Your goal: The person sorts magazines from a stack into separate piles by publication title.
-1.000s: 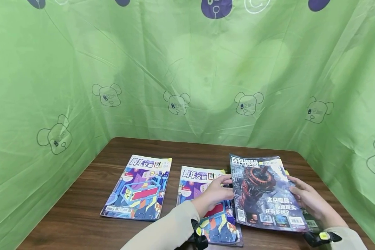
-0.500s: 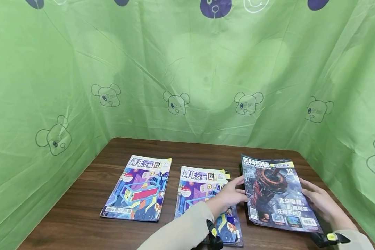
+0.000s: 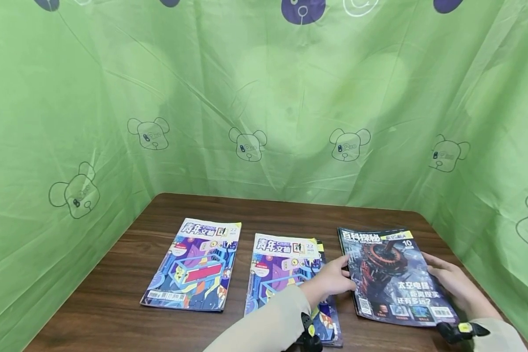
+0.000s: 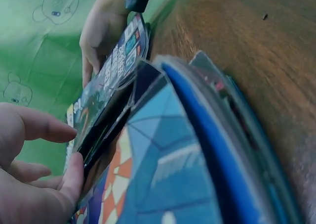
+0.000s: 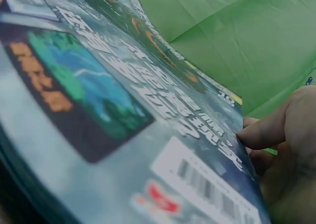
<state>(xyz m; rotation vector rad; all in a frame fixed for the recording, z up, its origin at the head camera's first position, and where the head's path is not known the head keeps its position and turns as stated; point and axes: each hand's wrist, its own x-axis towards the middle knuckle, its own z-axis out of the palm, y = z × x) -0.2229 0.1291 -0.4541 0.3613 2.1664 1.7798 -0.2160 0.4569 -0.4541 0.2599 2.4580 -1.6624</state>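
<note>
A dark blue magazine with a red-orange machine on its cover lies on a stack at the right of the table in the head view. My left hand holds its left edge; in the left wrist view, thumb and forefinger meet at that edge. On the opposite side, my right hand grips the right edge. The right wrist view has the thumb against the edge and other fingers partly hidden behind it. Beneath my left forearm is a purple magazine, on top of another stack.
Another purple magazine lies at the left of the brown wooden table. A green curtain with bear drawings surrounds the table's back and sides. Bare wood shows between the magazines.
Both hands have carried the dark blue magazine rightward and lowered it onto the right stack, where its edges now line up more closely. The purple magazines stay nearly still.
</note>
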